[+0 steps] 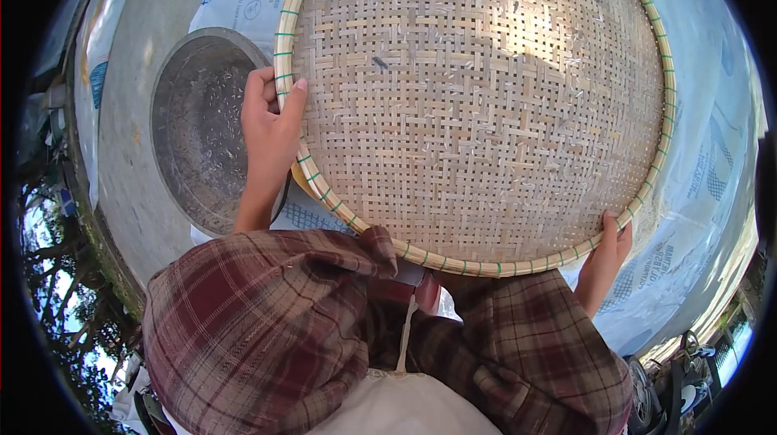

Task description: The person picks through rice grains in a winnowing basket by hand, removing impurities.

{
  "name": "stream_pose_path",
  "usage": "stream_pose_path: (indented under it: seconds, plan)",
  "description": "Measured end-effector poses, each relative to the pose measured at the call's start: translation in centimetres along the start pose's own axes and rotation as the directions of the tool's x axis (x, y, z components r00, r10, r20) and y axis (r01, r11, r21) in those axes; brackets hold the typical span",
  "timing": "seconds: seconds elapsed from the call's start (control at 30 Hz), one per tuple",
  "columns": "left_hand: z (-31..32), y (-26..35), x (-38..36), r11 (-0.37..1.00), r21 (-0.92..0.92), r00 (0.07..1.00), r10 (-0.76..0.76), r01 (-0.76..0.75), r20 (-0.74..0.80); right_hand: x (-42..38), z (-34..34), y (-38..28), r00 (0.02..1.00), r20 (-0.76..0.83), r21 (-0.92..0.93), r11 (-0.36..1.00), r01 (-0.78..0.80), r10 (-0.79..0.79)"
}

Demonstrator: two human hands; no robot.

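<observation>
A large round woven bamboo winnowing tray (477,127), its rim bound with green ties, spans the upper middle of the view above my lap. My left hand (275,119) grips the rim on the left, thumb on top and fingers curled round outside. On the lower right, my right hand (607,257) holds the rim too, with most of its fingers hidden beneath. A few pale grain-like bits and a small dark fleck (380,63) lie on the weave. Beside my left hand stands a dark round basin (174,144) with scattered pale bits inside.
Printed pale-blue sheeting (647,281) covers the ground around the tray. Bare grey concrete (129,103) lies left of the basin. My knees in plaid trousers (259,305) are just below the tray. A parked motorbike (680,386) shows at the lower right edge.
</observation>
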State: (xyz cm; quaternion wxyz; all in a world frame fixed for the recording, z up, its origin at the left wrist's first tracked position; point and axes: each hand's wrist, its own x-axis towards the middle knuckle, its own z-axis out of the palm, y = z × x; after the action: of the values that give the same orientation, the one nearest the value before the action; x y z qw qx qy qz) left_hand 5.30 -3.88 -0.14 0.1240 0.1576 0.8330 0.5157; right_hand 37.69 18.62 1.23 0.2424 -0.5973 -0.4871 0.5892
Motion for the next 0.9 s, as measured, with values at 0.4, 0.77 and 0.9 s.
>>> stream_pose_path:
  seconds: [0.4,0.77,0.9]
  plan:
    - [-1.1,0.9,0.3,0.989,0.03,0.989,-0.146,0.146,0.022,0.1,0.3,-2.7,0.993,0.086,-0.117,0.988,0.096,-0.086]
    - [-1.6,-0.8,1.9,0.996,0.084,0.996,-0.027,0.034,-0.084,-0.3,1.0,-1.9,0.983,0.122,-0.172,0.972,0.16,-0.14]
    - [-2.9,-1.3,2.8,0.955,0.281,0.983,-0.05,0.099,-0.178,-1.9,4.9,-1.6,0.985,0.096,-0.169,0.973,0.159,-0.145]
